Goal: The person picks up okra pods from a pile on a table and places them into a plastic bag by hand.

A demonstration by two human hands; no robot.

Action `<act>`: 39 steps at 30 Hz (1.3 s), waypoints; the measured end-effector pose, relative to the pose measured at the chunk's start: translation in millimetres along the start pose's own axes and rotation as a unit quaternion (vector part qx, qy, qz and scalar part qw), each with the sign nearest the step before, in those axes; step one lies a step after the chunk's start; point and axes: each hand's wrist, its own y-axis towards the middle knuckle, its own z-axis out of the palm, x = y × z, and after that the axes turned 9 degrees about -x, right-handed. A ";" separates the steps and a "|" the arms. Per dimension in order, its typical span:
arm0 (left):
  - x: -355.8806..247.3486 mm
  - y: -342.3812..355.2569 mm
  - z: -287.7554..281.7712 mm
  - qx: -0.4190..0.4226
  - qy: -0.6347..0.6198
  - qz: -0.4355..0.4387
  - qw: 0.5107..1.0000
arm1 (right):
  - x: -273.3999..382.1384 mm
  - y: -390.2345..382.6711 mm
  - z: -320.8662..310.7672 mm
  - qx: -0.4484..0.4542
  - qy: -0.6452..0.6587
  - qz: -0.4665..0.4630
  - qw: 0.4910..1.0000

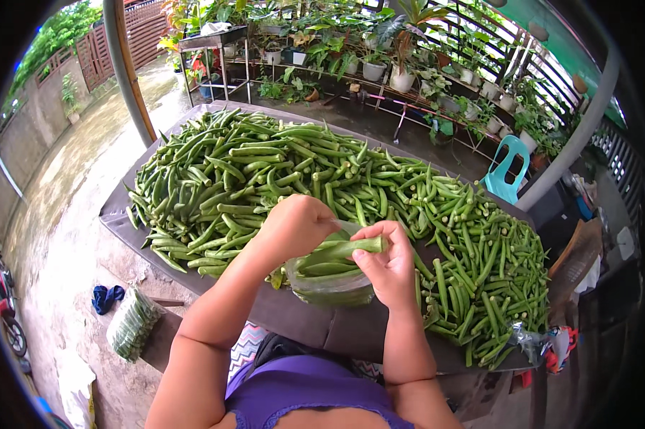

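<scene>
A clear plastic bag (333, 292) with several okra pods in it is in front of me, low over the table's near side. My left hand (297, 223) is closed at the bag's upper edge, its fingertips mostly turned away from view. Between the thumb and fingers of my right hand (388, 263) is an okra pod (365, 246), its cut stem end pointing right and its other end at the bag's mouth. Beyond both hands a broad heap of green okra (251, 161) covers much of the table, and more okra (480, 264) spreads to the right.
The dark table (294, 314) has a bare strip along its near edge. A filled bag of okra (134, 325) stands on a bench at lower left. Crumpled clear plastic (526, 342) lies at the right corner. A turquoise chair (507, 170) and potted plants (402, 77) stand beyond.
</scene>
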 end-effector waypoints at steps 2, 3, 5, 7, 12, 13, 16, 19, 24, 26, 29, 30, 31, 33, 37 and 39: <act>5.4 -0.1 -0.6 0.004 0.012 0.001 1.000 | -3.9 -2.1 -1.6 0.000 -0.021 -0.005 1.000; 7.2 -0.2 -1.1 0.008 0.023 0.004 1.000 | -4.6 -2.5 -1.7 -0.002 -0.043 -0.011 0.999; 2.1 0.2 -3.9 0.016 0.019 0.000 1.000 | -3.6 -2.4 -3.0 -0.017 -0.043 -0.027 0.999; 0.6 1.0 -4.4 0.022 0.016 -0.005 1.000 | -4.6 -1.2 -8.4 -0.035 0.001 -0.072 0.997; 1.5 1.5 -2.3 0.007 0.020 0.011 1.000 | -8.0 -0.3 -13.2 -0.049 -0.098 -0.086 0.990; 1.8 1.1 -0.8 0.008 0.019 0.012 1.000 | -8.9 1.8 -10.0 -0.047 -0.161 -0.080 0.983; 0.4 -0.1 2.9 -0.002 0.038 0.042 0.998 | 4.5 4.8 -12.1 -0.066 -0.346 -0.026 0.936; -2.8 -1.5 3.6 -0.023 0.028 0.066 0.997 | 10.5 13.7 -17.3 -0.027 -0.482 -0.179 0.857; -0.2 -2.1 11.7 -0.064 -0.009 0.122 0.990 | 13.3 26.8 -21.5 0.086 -0.444 -0.215 0.865; -3.8 -1.0 16.7 -0.065 -0.017 0.143 0.987 | 14.5 31.1 -26.6 0.129 -0.395 -0.086 0.906; -7.3 -2.3 19.0 -0.067 -0.025 0.162 0.984 | 21.1 25.5 -18.6 0.083 -0.537 -0.138 0.828; -7.9 -2.8 19.7 -0.068 -0.026 0.163 0.984 | 18.9 23.3 -15.8 0.081 -0.536 -0.138 0.829; -8.1 -3.7 20.3 -0.065 -0.025 0.165 0.984 | 17.4 19.7 -12.0 0.060 -0.578 -0.178 0.794; -8.0 -4.8 22.6 -0.066 -0.041 0.150 0.986 | 16.9 14.0 -10.7 0.034 -0.616 -0.216 0.757; -8.1 -2.9 23.1 -0.051 -0.071 0.149 0.985 | 22.0 13.3 -22.5 0.078 -0.659 -0.197 0.721; -9.4 -0.6 17.7 -0.042 -0.087 0.119 0.988 | 27.6 13.3 -28.7 0.105 -0.632 -0.200 0.741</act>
